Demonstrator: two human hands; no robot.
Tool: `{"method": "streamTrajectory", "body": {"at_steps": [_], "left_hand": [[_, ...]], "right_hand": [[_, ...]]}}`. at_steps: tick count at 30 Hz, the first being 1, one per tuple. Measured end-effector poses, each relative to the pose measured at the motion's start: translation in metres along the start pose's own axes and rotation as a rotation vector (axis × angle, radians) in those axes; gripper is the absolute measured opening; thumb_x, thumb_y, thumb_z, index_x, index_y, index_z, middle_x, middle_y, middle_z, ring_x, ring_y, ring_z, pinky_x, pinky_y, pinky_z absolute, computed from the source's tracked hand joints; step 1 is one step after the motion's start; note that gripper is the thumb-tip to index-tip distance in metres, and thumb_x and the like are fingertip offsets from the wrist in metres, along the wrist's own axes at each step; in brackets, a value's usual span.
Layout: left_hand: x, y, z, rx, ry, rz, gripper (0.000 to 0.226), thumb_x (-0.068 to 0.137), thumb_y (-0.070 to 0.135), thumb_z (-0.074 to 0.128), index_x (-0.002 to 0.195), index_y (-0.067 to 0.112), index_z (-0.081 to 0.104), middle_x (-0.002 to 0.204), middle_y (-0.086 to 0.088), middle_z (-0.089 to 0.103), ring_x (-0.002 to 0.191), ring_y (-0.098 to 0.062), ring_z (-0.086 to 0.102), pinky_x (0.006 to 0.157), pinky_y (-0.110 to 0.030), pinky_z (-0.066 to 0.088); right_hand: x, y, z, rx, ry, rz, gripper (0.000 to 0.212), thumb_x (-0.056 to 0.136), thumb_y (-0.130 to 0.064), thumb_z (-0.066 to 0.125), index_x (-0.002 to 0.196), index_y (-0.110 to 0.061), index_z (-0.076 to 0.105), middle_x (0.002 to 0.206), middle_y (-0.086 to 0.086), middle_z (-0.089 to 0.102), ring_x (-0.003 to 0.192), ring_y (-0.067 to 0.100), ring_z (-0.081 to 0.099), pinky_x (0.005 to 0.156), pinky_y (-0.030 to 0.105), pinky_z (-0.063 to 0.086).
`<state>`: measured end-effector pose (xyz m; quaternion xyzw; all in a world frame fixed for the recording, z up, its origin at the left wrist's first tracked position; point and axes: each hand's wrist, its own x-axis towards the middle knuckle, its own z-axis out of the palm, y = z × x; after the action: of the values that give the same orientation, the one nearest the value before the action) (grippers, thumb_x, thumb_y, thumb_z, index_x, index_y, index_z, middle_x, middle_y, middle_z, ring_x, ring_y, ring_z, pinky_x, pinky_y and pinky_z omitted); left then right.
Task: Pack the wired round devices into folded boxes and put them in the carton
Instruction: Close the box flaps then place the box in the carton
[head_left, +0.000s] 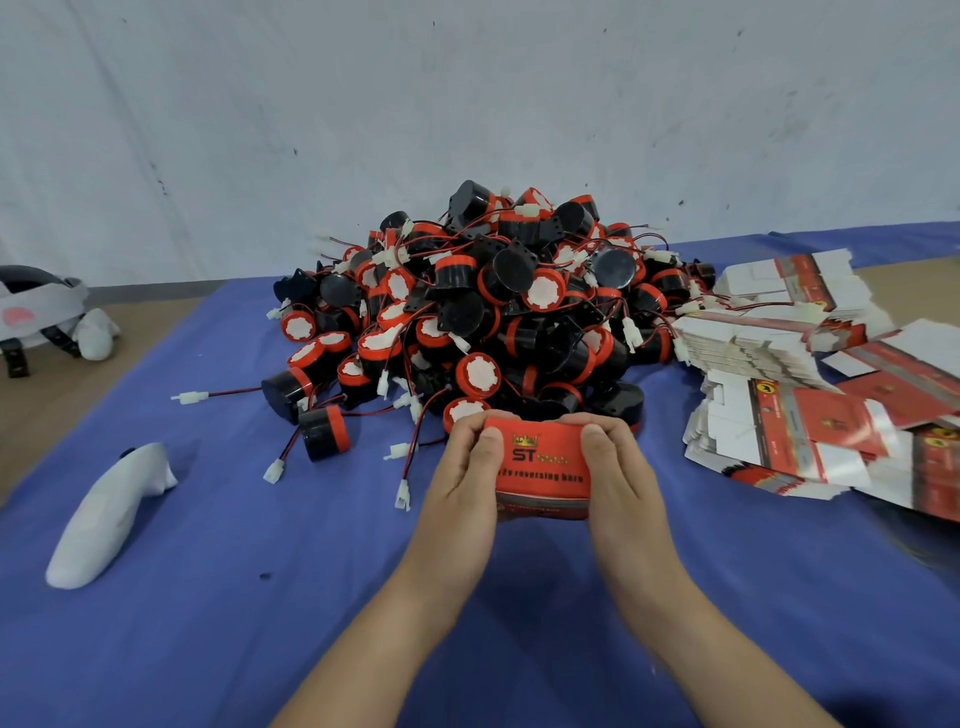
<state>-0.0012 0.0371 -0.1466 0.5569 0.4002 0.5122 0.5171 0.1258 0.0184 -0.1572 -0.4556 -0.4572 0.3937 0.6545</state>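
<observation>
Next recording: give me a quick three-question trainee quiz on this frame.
1. True or false: the left hand and right hand both grip the red box.
2. The flat box blanks lie where, relative to the pile of wired round devices? A left, B right, C on top.
3. Fill in: the table cloth is ____ in colour.
Key: 1 true; 2 B; 3 blue.
</observation>
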Motion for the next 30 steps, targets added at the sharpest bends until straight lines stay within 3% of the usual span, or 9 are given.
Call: {"method": "streamTrajectory", "body": {"at_steps": [3, 6, 9, 12, 16, 20, 25, 30], "left_hand": [[0.003, 0.0, -0.002, -0.061, 0.001, -0.052, 0.027, 0.107, 0.034, 0.04, 0.103, 0.035, 0.067, 0.101, -0.004, 0.074, 0.099, -0.026, 0.071, 0.09, -0.045, 0.059], [0.002, 0.001, -0.003, -0.054, -0.001, -0.033, 0.028, 0.107, 0.031, 0.04, 0.103, 0.036, 0.067, 0.097, 0.007, 0.072, 0.094, -0.014, 0.067, 0.092, -0.04, 0.057], [-0.004, 0.004, -0.001, -0.006, -0.037, 0.031, 0.023, 0.105, 0.031, 0.045, 0.102, 0.041, 0.066, 0.096, 0.016, 0.069, 0.091, -0.003, 0.064, 0.085, -0.026, 0.055], [-0.008, 0.006, 0.002, 0.031, -0.049, 0.112, 0.01, 0.097, 0.036, 0.059, 0.102, 0.043, 0.064, 0.1, 0.021, 0.068, 0.09, 0.004, 0.066, 0.072, -0.01, 0.05], [-0.006, 0.008, 0.003, 0.044, -0.045, 0.176, 0.017, 0.088, 0.044, 0.061, 0.098, 0.03, 0.064, 0.098, 0.021, 0.068, 0.088, -0.001, 0.067, 0.076, -0.015, 0.053], [-0.007, 0.006, 0.006, 0.057, -0.023, 0.189, 0.01, 0.094, 0.043, 0.055, 0.094, 0.035, 0.061, 0.094, 0.016, 0.07, 0.085, -0.001, 0.068, 0.071, -0.013, 0.052], [-0.01, -0.002, 0.012, 0.054, 0.026, 0.147, 0.018, 0.1, 0.045, 0.043, 0.101, 0.035, 0.059, 0.093, 0.015, 0.067, 0.083, 0.0, 0.065, 0.07, -0.014, 0.051], [-0.009, -0.002, 0.011, 0.002, 0.054, 0.134, 0.029, 0.105, 0.037, 0.037, 0.101, 0.028, 0.064, 0.086, 0.017, 0.068, 0.076, 0.004, 0.063, 0.066, -0.01, 0.049]], "right_hand": [[0.001, 0.0, -0.001, -0.011, -0.012, -0.014, 0.026, 0.109, -0.024, 0.038, 0.104, -0.021, 0.063, 0.087, -0.011, 0.072, 0.075, 0.002, 0.069, 0.063, 0.014, 0.053], [0.0, 0.001, -0.001, -0.004, -0.042, -0.026, 0.026, 0.107, -0.036, 0.039, 0.101, -0.028, 0.063, 0.085, -0.014, 0.069, 0.076, 0.001, 0.066, 0.065, 0.015, 0.053], [-0.004, 0.0, 0.002, -0.012, -0.12, -0.017, 0.022, 0.093, -0.054, 0.046, 0.097, -0.04, 0.062, 0.093, -0.015, 0.068, 0.087, 0.003, 0.065, 0.077, 0.02, 0.054], [-0.008, -0.002, 0.004, -0.014, -0.16, -0.059, 0.016, 0.09, -0.049, 0.053, 0.097, -0.038, 0.062, 0.1, -0.013, 0.07, 0.094, 0.004, 0.068, 0.081, 0.018, 0.053], [-0.011, -0.004, 0.006, -0.02, -0.146, -0.114, 0.014, 0.099, -0.04, 0.052, 0.098, -0.03, 0.061, 0.1, -0.005, 0.071, 0.095, 0.011, 0.068, 0.082, 0.023, 0.055], [-0.012, -0.002, 0.012, -0.012, -0.058, -0.127, 0.018, 0.1, -0.04, 0.05, 0.095, -0.027, 0.062, 0.094, -0.001, 0.07, 0.09, 0.019, 0.067, 0.08, 0.031, 0.058], [-0.011, 0.002, 0.017, 0.049, 0.062, -0.063, 0.033, 0.096, -0.051, 0.042, 0.089, -0.031, 0.067, 0.081, -0.009, 0.069, 0.076, 0.006, 0.065, 0.071, 0.023, 0.057], [-0.012, 0.006, 0.016, 0.055, 0.098, -0.038, 0.037, 0.108, -0.038, 0.036, 0.093, -0.029, 0.068, 0.085, -0.01, 0.07, 0.076, 0.003, 0.066, 0.068, 0.019, 0.055]]}}
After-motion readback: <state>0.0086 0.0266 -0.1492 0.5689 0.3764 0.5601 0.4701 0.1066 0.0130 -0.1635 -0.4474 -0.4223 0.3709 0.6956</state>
